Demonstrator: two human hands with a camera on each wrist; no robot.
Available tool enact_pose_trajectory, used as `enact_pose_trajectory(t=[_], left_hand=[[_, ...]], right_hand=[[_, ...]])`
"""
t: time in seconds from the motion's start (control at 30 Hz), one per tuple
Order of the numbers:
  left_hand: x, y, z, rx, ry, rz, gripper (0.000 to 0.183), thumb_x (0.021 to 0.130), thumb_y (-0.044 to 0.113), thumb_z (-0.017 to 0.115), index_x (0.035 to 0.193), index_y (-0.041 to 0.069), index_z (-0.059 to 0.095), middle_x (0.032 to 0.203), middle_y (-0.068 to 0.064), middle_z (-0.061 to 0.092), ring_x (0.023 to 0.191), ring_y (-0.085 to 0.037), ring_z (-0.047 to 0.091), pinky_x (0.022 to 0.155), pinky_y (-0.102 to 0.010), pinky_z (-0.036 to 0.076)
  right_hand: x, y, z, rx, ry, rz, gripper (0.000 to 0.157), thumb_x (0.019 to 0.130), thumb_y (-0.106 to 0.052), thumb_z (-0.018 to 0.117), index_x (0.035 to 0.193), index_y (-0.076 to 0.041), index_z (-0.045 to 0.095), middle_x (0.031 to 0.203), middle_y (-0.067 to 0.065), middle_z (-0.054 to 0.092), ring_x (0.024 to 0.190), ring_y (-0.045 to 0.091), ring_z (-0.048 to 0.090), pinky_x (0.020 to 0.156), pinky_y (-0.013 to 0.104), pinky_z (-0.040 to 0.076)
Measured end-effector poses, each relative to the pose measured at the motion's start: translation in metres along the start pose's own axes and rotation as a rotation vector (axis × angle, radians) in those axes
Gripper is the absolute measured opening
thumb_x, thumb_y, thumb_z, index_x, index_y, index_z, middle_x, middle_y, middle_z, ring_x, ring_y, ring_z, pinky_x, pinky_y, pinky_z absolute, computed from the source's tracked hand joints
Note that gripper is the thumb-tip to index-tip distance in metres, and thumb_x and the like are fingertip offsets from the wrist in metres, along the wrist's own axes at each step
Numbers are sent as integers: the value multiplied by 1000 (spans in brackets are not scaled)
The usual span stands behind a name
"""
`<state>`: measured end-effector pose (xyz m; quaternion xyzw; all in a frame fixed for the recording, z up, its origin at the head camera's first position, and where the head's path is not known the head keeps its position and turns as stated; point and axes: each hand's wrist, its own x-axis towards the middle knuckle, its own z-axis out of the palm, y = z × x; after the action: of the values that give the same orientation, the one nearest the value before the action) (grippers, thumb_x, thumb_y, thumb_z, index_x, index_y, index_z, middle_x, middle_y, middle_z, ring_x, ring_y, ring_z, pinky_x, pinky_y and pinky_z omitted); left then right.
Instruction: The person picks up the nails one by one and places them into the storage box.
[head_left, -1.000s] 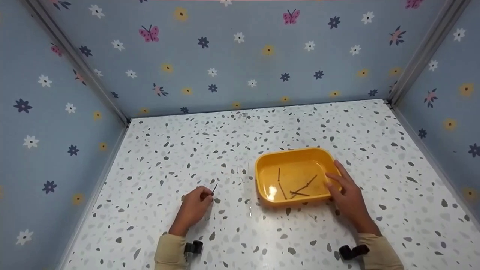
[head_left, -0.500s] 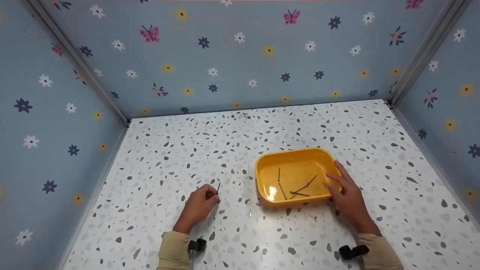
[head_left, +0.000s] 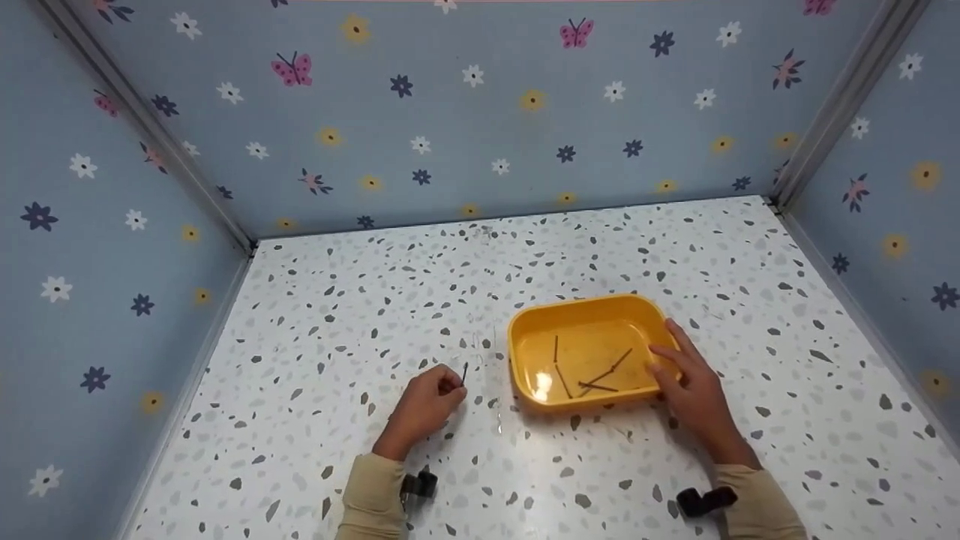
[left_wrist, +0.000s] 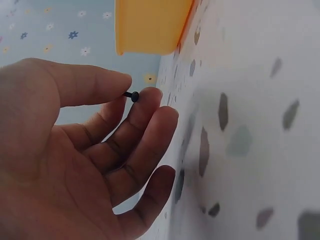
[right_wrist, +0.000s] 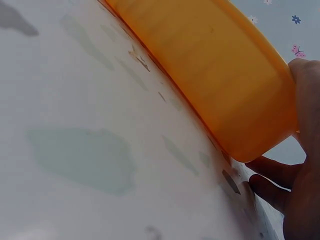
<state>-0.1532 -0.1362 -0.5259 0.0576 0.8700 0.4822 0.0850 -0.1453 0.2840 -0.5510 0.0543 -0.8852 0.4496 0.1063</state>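
Note:
My left hand point(head_left: 426, 409) pinches a thin dark nail point(head_left: 464, 373) between thumb and fingers, to the left of the yellow tray point(head_left: 585, 307). In the left wrist view the round head of the nail point(left_wrist: 134, 96) sticks out past the thumb tip, while the other fingers curl loosely below. My right hand point(head_left: 697, 397) grips the tray's right end, with some fingertips over the rim and others outside the wall. Several more dark nails point(head_left: 598, 386) lie scattered on the tray floor. From the right wrist, the outer wall of the tray point(right_wrist: 215, 75) shows beside the hand.
The speckled white tabletop point(head_left: 360, 300) carries the tray. Flowered blue panels point(head_left: 450, 112) stand at the back and both sides. A clear, shiny strip point(head_left: 499, 420) lies on the table just left of the tray. Dark wrist straps point(head_left: 706, 501) sit at both sleeves.
My left hand has moved right, toward the tray, with the nail still pinched in it. The right hand and the tray stay in place; the head view has shifted slightly.

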Motion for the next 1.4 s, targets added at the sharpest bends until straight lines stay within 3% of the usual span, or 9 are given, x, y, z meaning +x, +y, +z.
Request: enact_pose_trajectory(t=[0.17, 0.4, 0.5, 0.77, 1.13, 1.4], left_hand=[[4, 8, 5, 0, 7, 3, 5, 94, 15, 66, 94, 11, 63, 87, -1, 62, 80, -17, 57, 74, -36, 48], [5, 19, 9, -68, 2, 65, 4, 94, 14, 66, 96, 10, 65, 93, 0, 66, 88, -18, 60, 82, -38, 49], [5, 24, 8, -92, 16, 77, 6, 95, 15, 66, 97, 9, 67, 95, 0, 67, 91, -18, 61, 83, -39, 50], [11, 29, 17, -117, 51, 133, 10, 95, 14, 65, 100, 8, 73, 94, 1, 70, 92, -18, 63, 85, -39, 51], [18, 48, 32, -193, 24, 150, 19, 98, 16, 63, 108, 4, 74, 91, 1, 70, 85, -15, 65, 78, -34, 54], [22, 56, 40, -237, -48, 131, 23, 99, 17, 63, 113, 1, 73, 95, 0, 70, 84, -16, 66, 67, -28, 51]], right_hand=[[0, 1, 0, 8, -6, 14, 38, 102, -26, 60, 137, -10, 61, 164, -7, 24, 150, 18, 20, 117, 27, 20], [0, -1, -1, 12, 9, -12, 36, 101, -20, 61, 135, -8, 63, 163, -7, 26, 149, 18, 22, 110, 10, 17], [0, -1, 0, 7, 12, -15, 36, 101, -20, 61, 135, -7, 63, 164, -5, 26, 149, 18, 22, 109, 9, 17], [1, -1, 0, 3, 5, -3, 37, 102, -23, 61, 136, -8, 62, 164, -3, 25, 150, 19, 21, 116, 25, 20], [1, -2, 0, -2, -7, 15, 38, 102, -25, 60, 137, -10, 62, 164, -7, 24, 150, 18, 20, 118, 32, 20], [0, -1, 0, -3, -14, 24, 37, 102, -26, 59, 136, -11, 62, 163, -12, 24, 150, 16, 21, 107, 9, 21]])
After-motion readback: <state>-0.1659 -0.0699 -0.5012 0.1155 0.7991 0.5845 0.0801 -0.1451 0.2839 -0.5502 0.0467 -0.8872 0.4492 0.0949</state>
